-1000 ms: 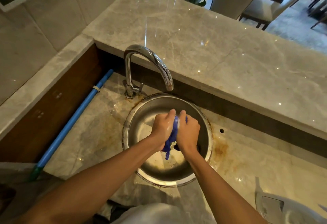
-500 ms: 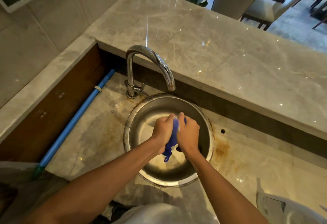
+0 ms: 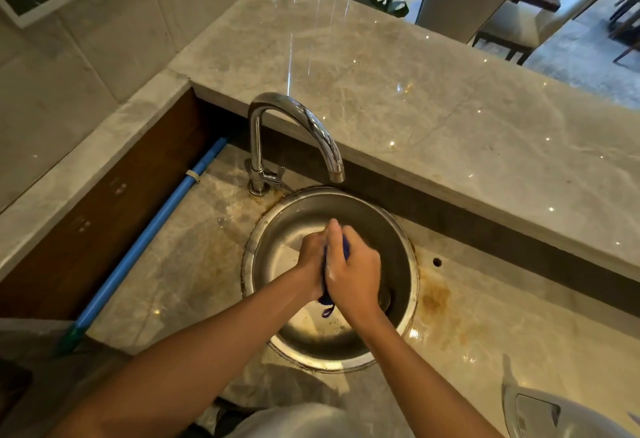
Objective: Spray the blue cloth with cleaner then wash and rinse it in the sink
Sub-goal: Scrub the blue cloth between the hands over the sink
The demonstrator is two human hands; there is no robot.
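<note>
Both my hands are pressed together over the round steel sink (image 3: 403, 247), with the blue cloth (image 3: 327, 303) squeezed between them. My left hand (image 3: 311, 261) and my right hand (image 3: 353, 269) cover most of the cloth. Only a dark blue strip at the top and a small tail hanging below my palms show. A few soap bubbles sit on my right thumb. The chrome tap (image 3: 311, 129) curves over the sink's far rim, and no water is seen running from it.
A raised marble counter (image 3: 433, 98) runs behind the sink. A blue pole (image 3: 152, 229) lies along the wooden wall at left. Rust-coloured stains mark the lower counter (image 3: 467, 330) around the sink. A white plastic object (image 3: 561, 413) sits at the bottom right corner.
My right hand has slid forward over my left, so the palms now close tighter on the cloth and less blue shows. Both hands stay over the sink.
</note>
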